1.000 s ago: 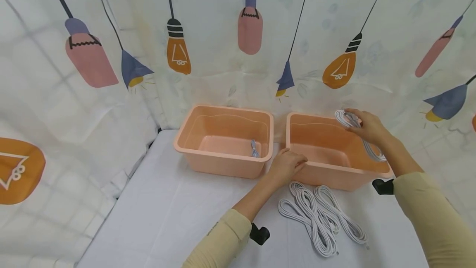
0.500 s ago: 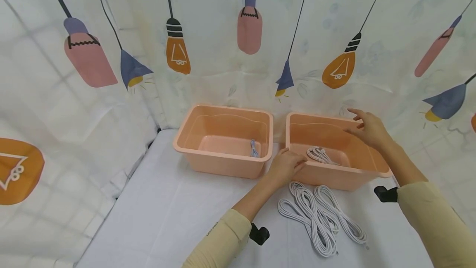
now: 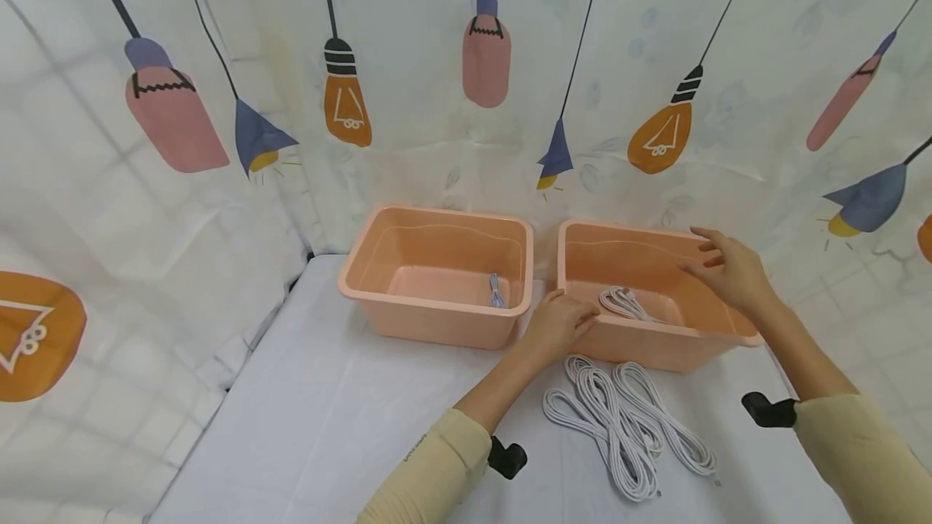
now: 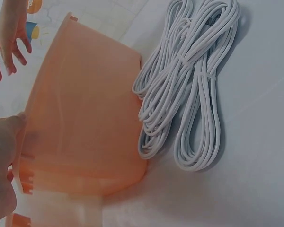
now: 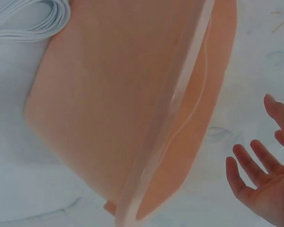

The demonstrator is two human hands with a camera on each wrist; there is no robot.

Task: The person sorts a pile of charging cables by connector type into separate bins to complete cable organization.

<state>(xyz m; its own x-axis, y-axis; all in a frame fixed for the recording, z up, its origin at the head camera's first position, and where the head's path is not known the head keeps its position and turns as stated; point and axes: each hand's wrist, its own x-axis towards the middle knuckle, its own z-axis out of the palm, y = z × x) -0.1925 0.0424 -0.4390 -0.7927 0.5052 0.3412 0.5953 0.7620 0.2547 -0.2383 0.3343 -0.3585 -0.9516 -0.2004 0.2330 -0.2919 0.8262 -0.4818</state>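
Note:
In the head view my left hand (image 3: pixel 557 323) holds the front left corner of the right-hand peach plastic tub (image 3: pixel 655 346) by its rim. My right hand (image 3: pixel 731 273) hovers over that tub's right end, fingers spread and holding nothing; the right wrist view also shows this hand (image 5: pixel 267 175) apart from the rim. A bundled white cable (image 3: pixel 626 303) lies on the tub's floor, partly hidden by the front wall. In front of the tub, several white cable coils (image 3: pixel 619 427) lie bunched on the table, tied at the middle in the left wrist view.
A second peach tub (image 3: pixel 429 320) stands just left of the first, with a small grey tied cable (image 3: pixel 497 291) inside. Both tubs stand on a white-covered table (image 3: pixel 306 427). A curtain (image 3: pixel 437 144) printed with lamps hangs close behind them.
My right hand has let go of the white cable bundle, which now lies inside the right tub. It then moved slightly lower and to the right. My left hand stays at the rim.

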